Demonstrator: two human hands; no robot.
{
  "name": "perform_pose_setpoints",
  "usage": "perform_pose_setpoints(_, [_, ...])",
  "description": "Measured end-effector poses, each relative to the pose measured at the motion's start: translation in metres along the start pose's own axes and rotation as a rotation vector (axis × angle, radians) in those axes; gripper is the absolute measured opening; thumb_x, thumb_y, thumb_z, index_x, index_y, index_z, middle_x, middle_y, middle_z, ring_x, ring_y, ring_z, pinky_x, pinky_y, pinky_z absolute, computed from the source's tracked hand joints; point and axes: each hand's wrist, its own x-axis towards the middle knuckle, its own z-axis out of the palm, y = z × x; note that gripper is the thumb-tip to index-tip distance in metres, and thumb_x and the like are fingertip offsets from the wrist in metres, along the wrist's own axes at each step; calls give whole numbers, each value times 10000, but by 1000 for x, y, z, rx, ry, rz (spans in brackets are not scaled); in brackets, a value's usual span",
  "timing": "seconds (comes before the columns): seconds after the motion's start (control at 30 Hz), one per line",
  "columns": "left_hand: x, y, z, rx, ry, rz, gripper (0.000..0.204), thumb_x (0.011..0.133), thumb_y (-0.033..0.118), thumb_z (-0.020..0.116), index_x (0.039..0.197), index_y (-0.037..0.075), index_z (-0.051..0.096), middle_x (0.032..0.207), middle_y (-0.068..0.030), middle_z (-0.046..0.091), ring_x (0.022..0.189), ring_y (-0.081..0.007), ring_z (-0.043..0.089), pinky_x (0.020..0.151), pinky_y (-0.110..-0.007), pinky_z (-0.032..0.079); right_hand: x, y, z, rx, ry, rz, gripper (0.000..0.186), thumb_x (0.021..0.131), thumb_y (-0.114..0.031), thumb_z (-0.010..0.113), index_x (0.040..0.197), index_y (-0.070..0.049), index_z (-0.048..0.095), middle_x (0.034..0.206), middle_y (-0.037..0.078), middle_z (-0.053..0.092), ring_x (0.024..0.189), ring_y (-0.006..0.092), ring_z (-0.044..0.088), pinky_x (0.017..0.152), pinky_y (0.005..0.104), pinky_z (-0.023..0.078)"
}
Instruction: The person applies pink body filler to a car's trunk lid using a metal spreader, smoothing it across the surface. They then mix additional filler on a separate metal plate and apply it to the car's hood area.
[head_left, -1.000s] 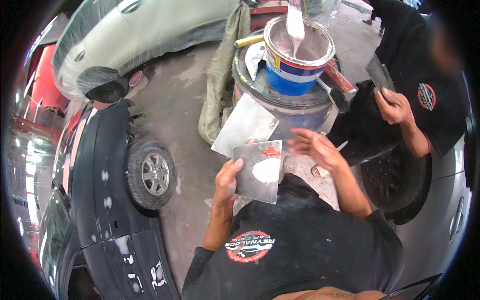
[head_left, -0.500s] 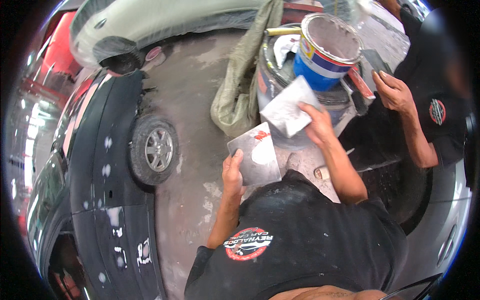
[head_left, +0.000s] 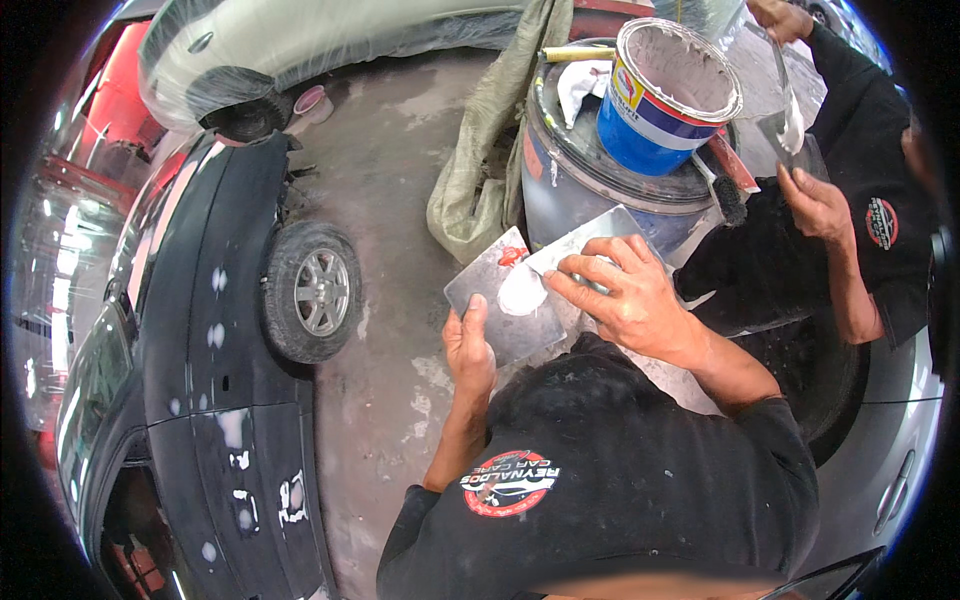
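My left hand point(head_left: 472, 350) grips a grey square plate point(head_left: 527, 332) bearing a white blob of paste point(head_left: 522, 291) and a dab of red paste point(head_left: 511, 257). My right hand point(head_left: 625, 300) grips a thin pale square sheet point(head_left: 590, 228), its near edge over the plate beside the pastes. Just beyond them stands a blue drum point(head_left: 565, 200) carrying a blue paint bucket point(head_left: 650, 140) coated inside with pale paste, a yellow stick point(head_left: 575, 54), a white cloth point(head_left: 580, 90) and a dark brush point(head_left: 729, 200).
A co-worker point(head_left: 850, 260) at right holds a dark plate point(head_left: 775, 135) with white paste on a tool. A dark car body point(head_left: 200, 330) with a wheel point(head_left: 312, 292) lies at left. A wrapped car point(head_left: 330, 35), olive sheeting point(head_left: 465, 210) and a pink tub point(head_left: 312, 105) are farther back.
My right hand took hold of the pale sheet and brought it down onto the plate's edge. The co-worker lifted the paste-covered tool from the bucket and now has it over their plate.
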Motion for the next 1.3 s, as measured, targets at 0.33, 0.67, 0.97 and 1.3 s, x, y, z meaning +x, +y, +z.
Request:
perform_pose_setpoints(0.33, [0, 1, 8, 27, -37, -42, 331, 1008, 206, 516, 1241, -21, 579, 1174, -76, 639, 1054, -130, 577, 946, -288, 436, 0, 4, -4, -36, -41, -26, 653, 556, -181, 720, 1202, -107, 658, 1124, -12, 619, 983, 218, 553, 787, 371, 412])
perform_pose_setpoints(0.67, [-3, 0, 11, 43, -64, -38, 317, 1013, 186, 495, 1235, -23, 579, 1150, -77, 647, 1027, -133, 591, 923, -288, 455, 3, 5, 2, 19, -42, -10, 619, 564, -78, 708, 1182, -107, 682, 1110, -13, 638, 921, 216, 547, 753, 358, 413])
perform_pose_setpoints(0.97, [0, -2, 9, 54, -38, -68, 315, 1010, 177, 499, 1236, -28, 577, 1155, -81, 648, 1039, -139, 597, 931, -298, 460, 12, 15, -2, 1, -65, -52, 554, 531, -127, 720, 1085, -119, 721, 989, -49, 630, 918, 205, 525, 756, 351, 405])
perform_pose_setpoints(1.3, [0, 1, 10, 119, -51, -15, 294, 1009, 167, 509, 1216, -23, 596, 1143, -75, 654, 1030, -131, 597, 930, -291, 453, 16, 17, 1, -12, -28, -37, 475, 583, -87, 698, 1056, -114, 730, 977, -33, 646, 875, 199, 547, 732, 357, 444])
